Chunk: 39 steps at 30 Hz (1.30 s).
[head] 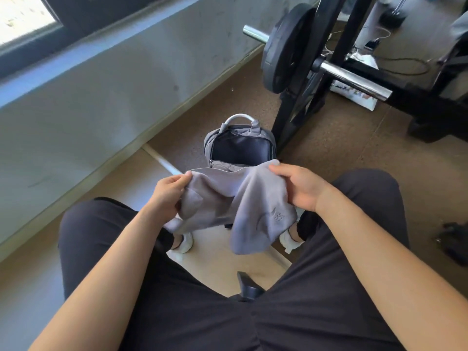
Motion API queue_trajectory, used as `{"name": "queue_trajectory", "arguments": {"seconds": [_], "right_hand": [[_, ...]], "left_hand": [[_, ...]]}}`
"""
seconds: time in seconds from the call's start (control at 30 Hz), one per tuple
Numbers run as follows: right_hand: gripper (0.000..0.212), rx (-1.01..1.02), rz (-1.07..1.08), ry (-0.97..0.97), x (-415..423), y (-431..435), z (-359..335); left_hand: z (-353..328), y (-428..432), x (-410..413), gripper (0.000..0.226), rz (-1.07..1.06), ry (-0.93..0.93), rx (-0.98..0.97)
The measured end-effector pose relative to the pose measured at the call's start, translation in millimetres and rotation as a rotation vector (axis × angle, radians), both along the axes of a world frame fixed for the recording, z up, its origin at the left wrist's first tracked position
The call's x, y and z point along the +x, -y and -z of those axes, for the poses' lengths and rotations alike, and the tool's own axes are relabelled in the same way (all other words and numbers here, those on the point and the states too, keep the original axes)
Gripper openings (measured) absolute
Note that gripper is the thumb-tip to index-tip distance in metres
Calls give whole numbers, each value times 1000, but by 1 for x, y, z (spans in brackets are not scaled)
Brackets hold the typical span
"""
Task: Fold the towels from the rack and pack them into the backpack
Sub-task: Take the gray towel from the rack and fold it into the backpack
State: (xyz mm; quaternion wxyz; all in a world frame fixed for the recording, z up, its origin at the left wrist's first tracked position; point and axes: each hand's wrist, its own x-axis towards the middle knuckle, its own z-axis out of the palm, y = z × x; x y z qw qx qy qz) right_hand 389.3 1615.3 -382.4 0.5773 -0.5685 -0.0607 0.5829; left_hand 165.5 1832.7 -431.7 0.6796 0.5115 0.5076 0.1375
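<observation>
Seated over brown gym floor by grey wall. My left hand (169,196) and right hand (296,186) pinch grey towel (235,201) above open backpack (240,145); barbell rack (316,79) beside it.

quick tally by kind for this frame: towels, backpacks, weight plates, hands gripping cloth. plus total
Towel: 1, grey, not yet folded
Backpack: 1, open on the floor
Weight plate: 1 clearly visible, on the bar
Hands gripping the towel: 2, left hand and right hand
Total: 5
</observation>
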Motion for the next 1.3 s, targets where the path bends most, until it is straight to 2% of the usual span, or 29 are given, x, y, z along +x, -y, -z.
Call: {"name": "queue_trajectory", "arguments": {"seconds": [0.07, 0.13, 0.3, 0.4, 0.5, 0.67, 0.83, 1.0, 1.3], "right_hand": [[29, -24, -42, 94, -7, -2, 3], [32, -51, -75, 167, -14, -5, 7], [33, -17, -79, 192, -36, -16, 8], [33, 25, -169, 176, -48, -20, 10], [33, 96, -215, 211, -53, -22, 12], [49, 109, -220, 296, -54, -25, 12], [56, 116, -173, 334, -53, -28, 16], [60, 167, -134, 203, -47, -29, 23], [42, 205, 73, -162, -32, -29, 20]], "left_hand": [[-8, 10, 4, 22, 123, 70, -72], [-14, 21, 8, 29, 212, 143, -126], [-25, 46, 14, 22, 432, 310, -218], [-24, 59, 21, 41, 500, 383, -263], [-23, 67, 28, 53, 483, 403, -262], [-17, 67, 35, 88, 557, 375, -247], [-10, 62, 40, 96, 609, 388, -237], [-11, 56, 42, 94, 626, 383, -224], [-9, 42, 37, 56, 383, 386, -248]]}}
